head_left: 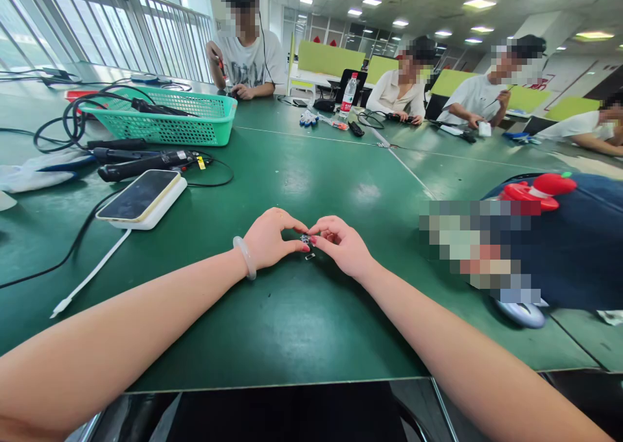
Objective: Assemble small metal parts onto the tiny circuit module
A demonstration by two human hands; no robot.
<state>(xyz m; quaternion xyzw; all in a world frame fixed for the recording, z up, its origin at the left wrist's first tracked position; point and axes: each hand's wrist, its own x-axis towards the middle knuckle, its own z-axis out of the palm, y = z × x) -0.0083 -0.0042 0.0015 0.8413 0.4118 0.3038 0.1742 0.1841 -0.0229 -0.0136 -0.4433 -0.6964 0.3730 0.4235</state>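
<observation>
On the green table (287, 325), a small cluster of shiny metallic pieces (305, 239) lies between my fingertips, too small to make out in detail. My left hand (275, 237), with a pale bangle at the wrist, reaches it from the left, thumb and forefinger curved around it with a gap between them. My right hand (341, 244) is at the other side, fingers curled and thumb against the forefinger by the pieces; what it pinches is hidden. A small flat rectangular piece (310, 256) rests just below the cluster.
At the left are a phone (141, 195) on a white block, black tools (141, 165), cables and a green basket (170, 121). A dark blue bag (579, 241) lies right. Across the table are a bottle (348, 97) and several people.
</observation>
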